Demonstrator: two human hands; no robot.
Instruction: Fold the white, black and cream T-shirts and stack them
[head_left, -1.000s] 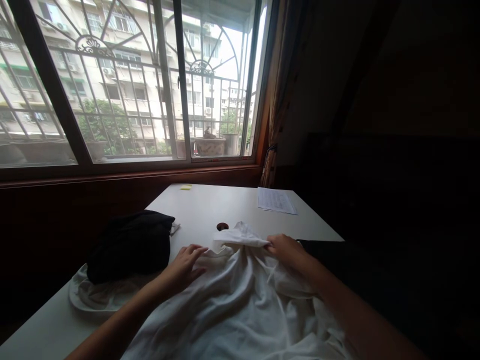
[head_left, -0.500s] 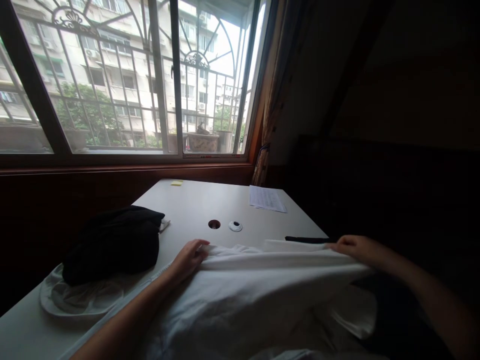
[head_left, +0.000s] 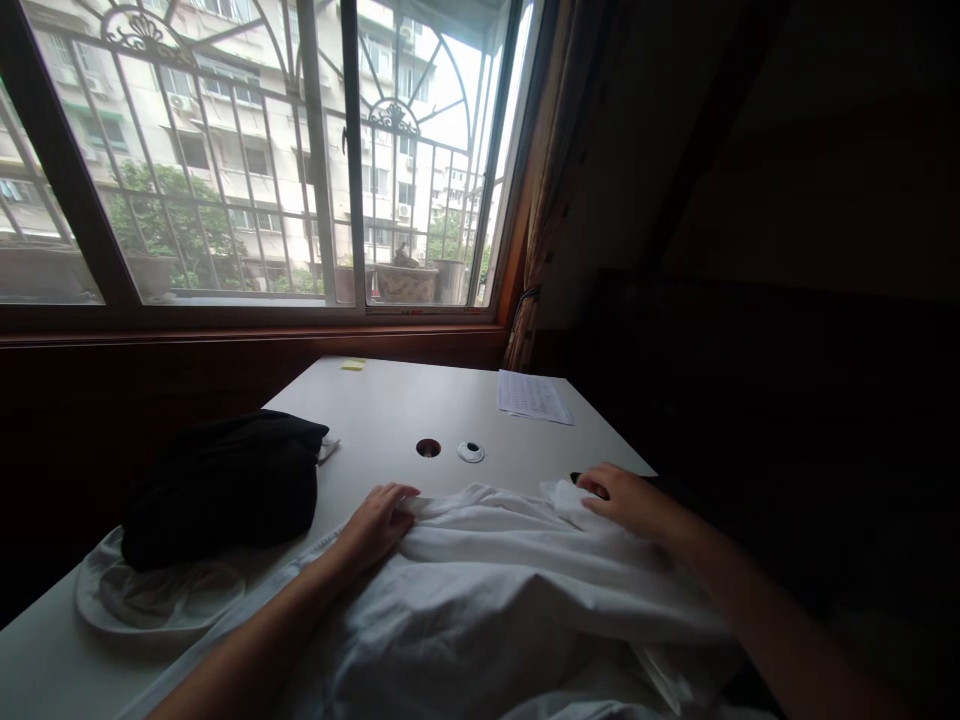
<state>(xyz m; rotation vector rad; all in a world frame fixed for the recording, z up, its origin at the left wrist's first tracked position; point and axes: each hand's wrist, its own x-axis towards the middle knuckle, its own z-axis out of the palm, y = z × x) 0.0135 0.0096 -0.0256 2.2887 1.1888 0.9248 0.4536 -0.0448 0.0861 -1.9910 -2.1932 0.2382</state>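
Note:
A large white cloth [head_left: 510, 560], creased like a garment, spreads over the near part of the desk and hangs toward me. My left hand [head_left: 381, 518] is closed on its far left edge, fingers bent over the fabric. At the far right edge, my right hand [head_left: 626, 497] pinches a bunched bit of the same cloth between thumb and fingers. Loose folds run between the two hands. The dark end of a thin black object [head_left: 576, 478] shows just behind my right fingers; most of it is hidden.
On the left of the white desk [head_left: 390, 400] lies a black cloth heap [head_left: 225, 490] over a whitish, rounded fabric piece [head_left: 150, 610]. Behind are a cable hole [head_left: 428, 449], its round cover [head_left: 471, 452], papers [head_left: 534, 397] and a yellow note [head_left: 353, 365]. A barred window [head_left: 247, 180] stands beyond.
My right hand has moved left and inward with the cloth's edge, covering most of the black object. The taut cloth has slackened into folds. My left hand has stayed almost in place.

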